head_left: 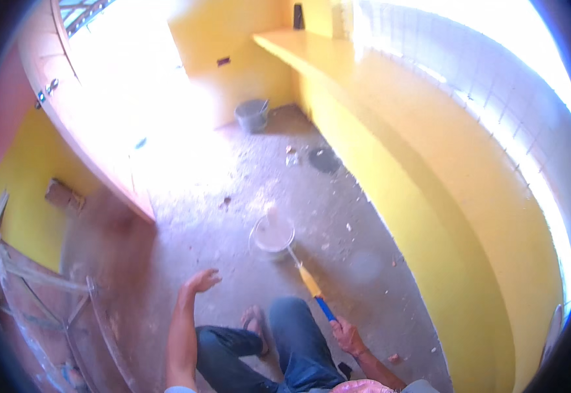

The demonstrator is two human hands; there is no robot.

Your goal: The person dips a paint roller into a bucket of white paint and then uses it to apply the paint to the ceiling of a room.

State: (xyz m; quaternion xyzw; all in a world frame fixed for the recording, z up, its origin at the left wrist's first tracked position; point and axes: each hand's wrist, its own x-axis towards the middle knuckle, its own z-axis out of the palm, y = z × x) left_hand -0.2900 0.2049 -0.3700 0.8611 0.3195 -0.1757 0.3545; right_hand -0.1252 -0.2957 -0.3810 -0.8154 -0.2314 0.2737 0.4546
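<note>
My right hand (348,336) is closed round the blue end of a paint roller handle (310,281), whose further part is yellow. From the handle a thin metal rod runs to a round bucket (274,249) on the floor in front of me. The roller's head is at the bucket's mouth, pale and too washed out to make out well. My left hand (203,281) hangs in the air left of the bucket, holding nothing, its fingers apart. Below it are my knees in dark trousers and one sandalled foot (254,322).
A grey bucket (252,118) stands by the far wall. Along the right runs a yellow wall with a ledge (390,98) and a dark object (298,16) on it. A door (95,131) stands open at left, near a wooden frame (43,308). Debris dots the concrete floor.
</note>
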